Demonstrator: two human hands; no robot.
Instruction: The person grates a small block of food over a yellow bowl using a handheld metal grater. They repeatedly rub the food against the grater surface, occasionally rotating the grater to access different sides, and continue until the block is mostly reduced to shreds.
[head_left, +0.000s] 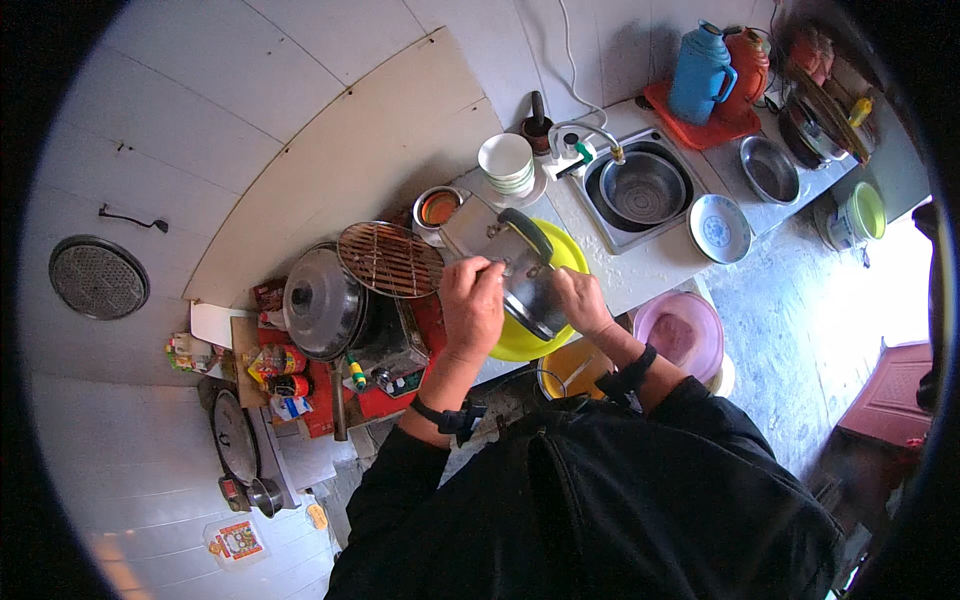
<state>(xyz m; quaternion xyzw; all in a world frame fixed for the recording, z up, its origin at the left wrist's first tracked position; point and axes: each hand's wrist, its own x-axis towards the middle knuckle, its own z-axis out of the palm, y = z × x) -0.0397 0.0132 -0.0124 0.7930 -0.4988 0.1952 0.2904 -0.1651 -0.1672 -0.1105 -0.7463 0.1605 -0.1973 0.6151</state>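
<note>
Both hands are at a metal pot (534, 300) with a black side handle, tilted over a yellow-green plastic basin (514, 346) on the counter. My left hand (472, 300) is at the pot's near left side with its fingers curled; whether they grip the pot cannot be told. My right hand (581, 300) closes on the pot's right edge. The fingertips of both hands are partly hidden. Left of the pot lies a round slatted rack (391, 259). Beside it a lidded wok (324, 304) sits on the stove, and a metal container with reddish contents (439, 208) stands behind the rack.
A sink (664, 154) holding a metal basin lies right, with stacked bowls (508, 166) left of it. Plates (719, 229) rest at the counter's edge. Thermos flasks (701, 75) stand farther right. Pink (701, 330) and orange basins (574, 367) are below; seasoning bottles (285, 360) stand left.
</note>
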